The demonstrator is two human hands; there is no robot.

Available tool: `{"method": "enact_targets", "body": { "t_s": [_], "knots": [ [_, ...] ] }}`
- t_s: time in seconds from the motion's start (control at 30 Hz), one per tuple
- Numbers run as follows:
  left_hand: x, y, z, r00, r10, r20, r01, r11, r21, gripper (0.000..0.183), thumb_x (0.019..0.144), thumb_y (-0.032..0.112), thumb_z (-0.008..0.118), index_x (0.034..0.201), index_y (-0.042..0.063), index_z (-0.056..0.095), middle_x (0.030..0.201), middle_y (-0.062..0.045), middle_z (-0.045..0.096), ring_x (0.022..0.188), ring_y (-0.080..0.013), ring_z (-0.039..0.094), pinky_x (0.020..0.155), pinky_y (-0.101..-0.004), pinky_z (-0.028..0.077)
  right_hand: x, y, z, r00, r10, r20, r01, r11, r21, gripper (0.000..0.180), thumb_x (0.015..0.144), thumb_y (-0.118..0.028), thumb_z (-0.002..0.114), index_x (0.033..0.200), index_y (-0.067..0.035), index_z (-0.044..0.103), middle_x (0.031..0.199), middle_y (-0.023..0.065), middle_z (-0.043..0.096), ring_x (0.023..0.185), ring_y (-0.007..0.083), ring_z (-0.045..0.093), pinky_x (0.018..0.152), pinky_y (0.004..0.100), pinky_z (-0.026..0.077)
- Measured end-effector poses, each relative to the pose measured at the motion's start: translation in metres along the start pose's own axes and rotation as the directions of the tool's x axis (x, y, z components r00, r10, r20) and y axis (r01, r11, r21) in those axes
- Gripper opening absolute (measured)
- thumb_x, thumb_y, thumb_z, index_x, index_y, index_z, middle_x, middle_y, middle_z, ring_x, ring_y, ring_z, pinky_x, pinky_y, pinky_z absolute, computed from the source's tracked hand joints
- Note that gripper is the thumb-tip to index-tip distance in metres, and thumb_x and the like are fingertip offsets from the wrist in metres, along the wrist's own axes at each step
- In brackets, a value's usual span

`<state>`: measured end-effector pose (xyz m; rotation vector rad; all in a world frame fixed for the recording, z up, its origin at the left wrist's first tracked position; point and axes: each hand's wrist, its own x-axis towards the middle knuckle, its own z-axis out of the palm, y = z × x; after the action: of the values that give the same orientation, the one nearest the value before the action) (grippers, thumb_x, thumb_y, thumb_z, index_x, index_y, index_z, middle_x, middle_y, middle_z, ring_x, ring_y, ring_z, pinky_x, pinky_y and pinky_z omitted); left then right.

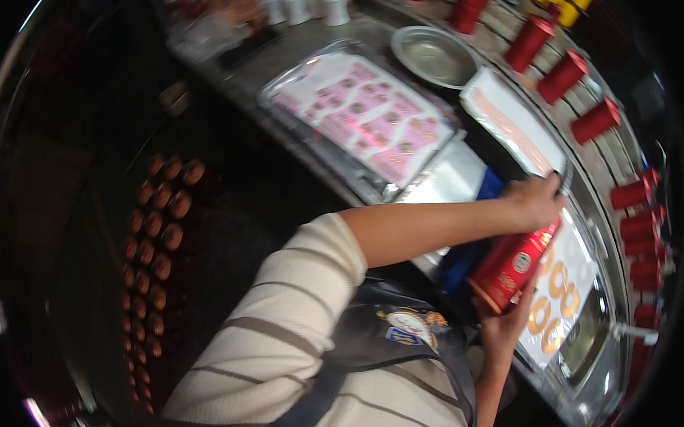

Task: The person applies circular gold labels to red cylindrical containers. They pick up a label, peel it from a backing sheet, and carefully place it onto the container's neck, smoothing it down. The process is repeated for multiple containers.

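A red cylindrical container (513,266) with gold writing and a round emblem is tilted between my two hands. My left hand (536,202) grips its upper end. At these fingers is a small dark thing, too blurred to name. My right hand (506,321) supports the lower end from below, with the fingers along its side. Just beyond the container lies a white sheet of gold ring-shaped stickers (560,284), partly behind the container and my right hand. Blue material (492,184) shows beneath my left forearm.
A tray (265,96) bears a sheet of pink labels (372,120). Past it are a metal basin (435,55) and a white tray with pale strips (510,123). Red containers (595,121) line a slatted track. White bottles (336,7) stand at the back; several round-topped items (158,267) are at left.
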<state>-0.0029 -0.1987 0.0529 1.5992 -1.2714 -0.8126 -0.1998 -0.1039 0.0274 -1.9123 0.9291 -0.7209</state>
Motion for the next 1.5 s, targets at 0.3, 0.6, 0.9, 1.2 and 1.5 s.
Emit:
{"method": "enact_targets", "body": {
  "t_s": [0.3, 0.6, 0.9, 1.2, 1.5],
  "knots": [
    [-0.096, -0.030, -0.114, 0.980, 0.062, -0.190, -0.100, 0.975, -0.199, 0.041, 0.075, 0.032, 0.080, 0.090, -0.004, 0.067, 0.086, -0.019, 0.072, 0.081, -0.0256, 0.071, 0.073, -0.0354, 0.055, -0.017, -0.050, -0.023, 0.939, -0.040, 0.340, 0.060, 0.997, -0.049, 0.106, 0.068, -0.006, 0.088, 0.156, -0.002, 0.027, 0.144, 0.0173, 0.046, 0.118, 0.0294, 0.059, 0.092, 0.0409, 0.054],
    [-0.428, -0.010, -0.176, 0.556, 0.013, -0.831, 0.227, 0.959, 0.167, 0.021, 0.079, 0.009, 0.080, 0.094, 0.002, 0.067, 0.095, -0.009, 0.068, 0.094, -0.0213, 0.067, 0.086, -0.0312, 0.052, 0.080, -0.096, 0.093, 0.614, -0.387, 0.688, 0.642, 0.752, -0.150, 0.094, 0.068, 0.012, 0.073, 0.153, -0.012, 0.040, 0.130, 0.0209, 0.063, 0.083, 0.0274, 0.055, 0.066, 0.0351, 0.045],
    [-0.717, -0.155, -0.079, -0.297, 0.298, -0.907, 0.948, 0.205, -0.243, 0.017, 0.073, 0.013, 0.072, 0.079, 0.002, 0.061, 0.079, -0.018, 0.060, 0.077, -0.0396, 0.061, 0.068, -0.0501, 0.048, 0.149, -0.084, 0.114, 0.527, -0.574, 0.627, 0.653, 0.746, 0.133, 0.070, 0.085, 0.006, 0.060, 0.151, -0.011, 0.044, 0.120, 0.0132, 0.066, 0.072, 0.0092, 0.063, 0.050, 0.0178, 0.039],
    [-0.931, -0.216, -0.050, -0.636, 0.345, -0.690, 0.749, 0.065, -0.659, 0.020, 0.078, 0.012, 0.070, 0.094, 0.003, 0.064, 0.091, -0.018, 0.066, 0.088, -0.0405, 0.063, 0.075, -0.0507, 0.052, 0.222, -0.025, 0.079, 0.640, -0.412, 0.648, 0.563, 0.826, -0.032, 0.064, 0.093, -0.014, 0.067, 0.150, -0.003, 0.042, 0.152, 0.0124, 0.045, 0.138, 0.0218, 0.042, 0.110, 0.0390, 0.039],
    [-0.972, -0.266, -0.074, -0.740, 0.113, -0.663, 0.672, 0.079, -0.737, 0.031, 0.089, 0.021, 0.061, 0.119, 0.017, 0.066, 0.110, -0.019, 0.070, 0.101, -0.0378, 0.067, 0.084, -0.0487, 0.053, 0.198, 0.000, 0.035, 0.767, -0.321, 0.556, 0.362, 0.931, 0.039, 0.063, 0.090, -0.019, 0.068, 0.147, -0.002, 0.046, 0.150, 0.0189, 0.046, 0.137, 0.0304, 0.045, 0.109, 0.0446, 0.043]
  ]
}}
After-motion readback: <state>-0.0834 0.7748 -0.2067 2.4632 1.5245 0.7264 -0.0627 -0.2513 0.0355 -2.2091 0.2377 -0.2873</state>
